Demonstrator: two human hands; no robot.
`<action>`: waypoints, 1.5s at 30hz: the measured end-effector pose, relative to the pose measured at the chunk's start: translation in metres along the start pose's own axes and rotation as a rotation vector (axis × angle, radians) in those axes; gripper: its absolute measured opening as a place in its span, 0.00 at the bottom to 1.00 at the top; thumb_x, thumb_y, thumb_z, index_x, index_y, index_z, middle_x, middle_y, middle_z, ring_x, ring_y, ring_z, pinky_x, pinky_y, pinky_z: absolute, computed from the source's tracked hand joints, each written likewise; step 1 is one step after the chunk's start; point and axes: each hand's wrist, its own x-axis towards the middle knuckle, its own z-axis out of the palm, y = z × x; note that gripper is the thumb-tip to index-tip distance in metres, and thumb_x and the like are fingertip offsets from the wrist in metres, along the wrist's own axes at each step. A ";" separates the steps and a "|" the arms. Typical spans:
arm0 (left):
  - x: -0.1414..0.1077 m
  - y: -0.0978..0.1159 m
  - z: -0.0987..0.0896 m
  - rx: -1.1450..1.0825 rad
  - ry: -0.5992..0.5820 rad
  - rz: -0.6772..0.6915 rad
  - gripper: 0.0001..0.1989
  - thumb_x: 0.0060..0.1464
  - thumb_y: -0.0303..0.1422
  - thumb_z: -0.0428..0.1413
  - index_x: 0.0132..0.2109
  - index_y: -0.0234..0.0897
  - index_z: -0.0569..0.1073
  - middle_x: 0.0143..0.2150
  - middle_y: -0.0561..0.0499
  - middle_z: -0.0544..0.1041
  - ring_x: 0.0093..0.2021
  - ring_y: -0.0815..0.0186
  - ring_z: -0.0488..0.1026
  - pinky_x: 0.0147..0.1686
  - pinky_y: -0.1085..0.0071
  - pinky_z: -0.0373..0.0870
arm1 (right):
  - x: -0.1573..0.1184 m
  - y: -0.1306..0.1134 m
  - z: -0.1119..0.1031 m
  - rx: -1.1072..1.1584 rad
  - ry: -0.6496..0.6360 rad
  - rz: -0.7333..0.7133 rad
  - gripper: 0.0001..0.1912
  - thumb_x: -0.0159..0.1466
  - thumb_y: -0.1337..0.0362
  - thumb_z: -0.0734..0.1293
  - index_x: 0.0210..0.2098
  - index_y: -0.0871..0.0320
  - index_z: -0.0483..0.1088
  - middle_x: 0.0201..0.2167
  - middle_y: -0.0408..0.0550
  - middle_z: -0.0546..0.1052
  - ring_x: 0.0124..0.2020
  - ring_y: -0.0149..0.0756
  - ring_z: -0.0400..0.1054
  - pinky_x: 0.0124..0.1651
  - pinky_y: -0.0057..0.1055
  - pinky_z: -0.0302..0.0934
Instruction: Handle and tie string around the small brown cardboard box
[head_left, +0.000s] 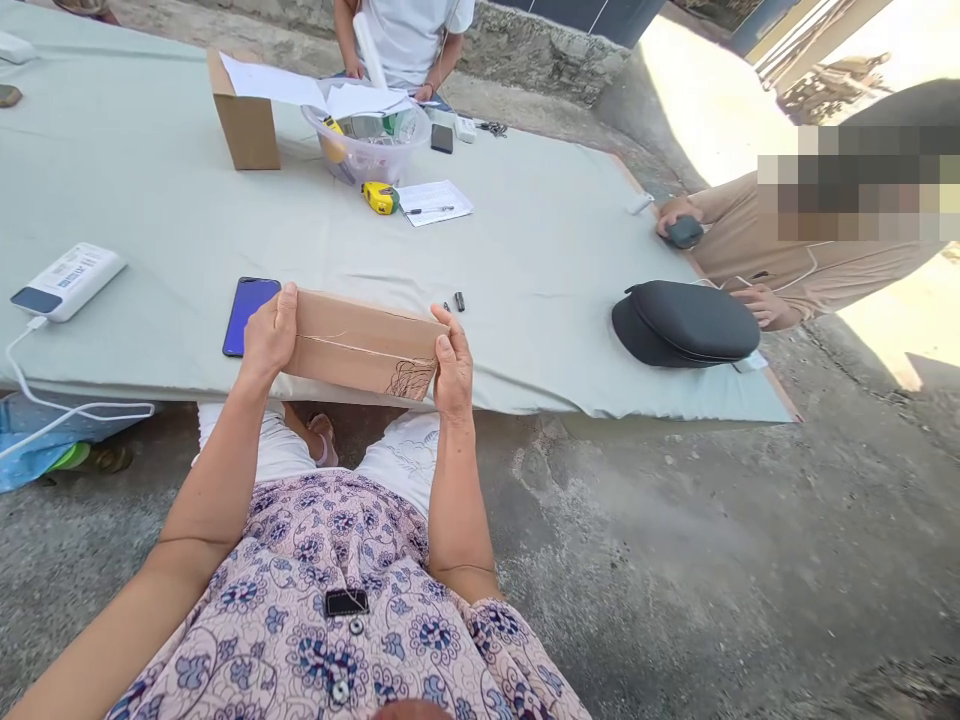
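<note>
A flat brown cardboard box (360, 343), with dark scribbled lines at its lower right corner, is held between both hands above the table's front edge. My left hand (271, 335) grips its left end, thumb on top. At the right end, my right hand (454, 365) is closed on the box, its thumb against the edge. A phone with a blue screen (249, 312) lies just left of my left hand. Small black pieces (459, 301) rest on the cloth beyond my right hand.
On the cloth-covered table (540, 260) are a white power bank (69, 283), yellow tape measure (380, 198), notepad with pen (442, 205), plastic basin (360, 160), upright cardboard box (251, 130) and black case (686, 325). One person sits opposite; another at the right holds a dark object.
</note>
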 end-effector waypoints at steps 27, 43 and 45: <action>-0.004 0.029 0.020 -0.373 -0.382 0.350 0.60 0.36 0.69 0.62 0.72 0.54 0.54 0.73 0.41 0.59 0.73 0.41 0.58 0.63 0.47 0.68 | 0.073 -0.062 0.067 -0.555 -0.417 -0.360 0.30 0.61 0.39 0.69 0.55 0.49 0.72 0.63 0.48 0.71 0.70 0.57 0.56 0.75 0.60 0.46; -0.001 -0.006 0.032 -0.422 -0.357 0.363 0.58 0.34 0.64 0.67 0.69 0.49 0.61 0.69 0.39 0.65 0.71 0.43 0.61 0.66 0.49 0.64 | 0.020 -0.017 0.016 -0.195 -0.095 -0.269 0.40 0.62 0.28 0.54 0.65 0.41 0.63 0.75 0.41 0.55 0.79 0.44 0.40 0.78 0.53 0.40; -0.003 -0.016 0.035 -0.407 -0.399 0.360 0.54 0.36 0.63 0.67 0.66 0.42 0.66 0.66 0.36 0.69 0.70 0.42 0.62 0.68 0.49 0.61 | 0.017 0.000 0.024 -0.149 -0.060 -0.263 0.45 0.61 0.26 0.53 0.70 0.41 0.55 0.75 0.42 0.54 0.79 0.45 0.38 0.78 0.54 0.39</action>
